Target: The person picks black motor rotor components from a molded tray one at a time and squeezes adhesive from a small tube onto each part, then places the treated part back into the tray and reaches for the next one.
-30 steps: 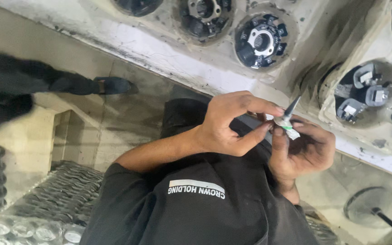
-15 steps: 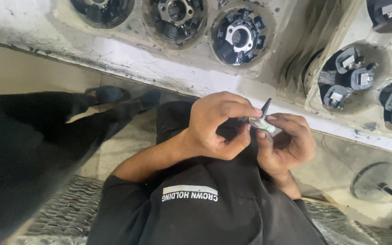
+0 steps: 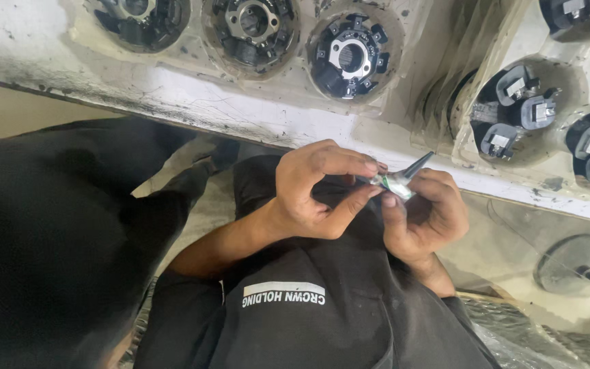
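Observation:
My left hand (image 3: 315,191) and my right hand (image 3: 425,219) are held together in front of my chest, over my dark shirt (image 3: 308,321). Between their fingertips is a small green and white part (image 3: 392,182) with a dark tapered tip (image 3: 418,165) that points up and to the right. My left thumb and forefinger pinch the part from the left. My right fingers hold it from below and from the right. How the part is built is too small to tell.
A dirty white bench (image 3: 240,109) runs across the top. Round black parts with metal contacts (image 3: 349,58) sit in its recesses, more of them at the right (image 3: 513,109). A person in dark clothes (image 3: 42,239) stands close on the left. A round metal base (image 3: 571,263) lies at the lower right.
The person in dark clothes has come closer and now fills the left side. My hands stay together on the small part, and the view has shifted slightly.

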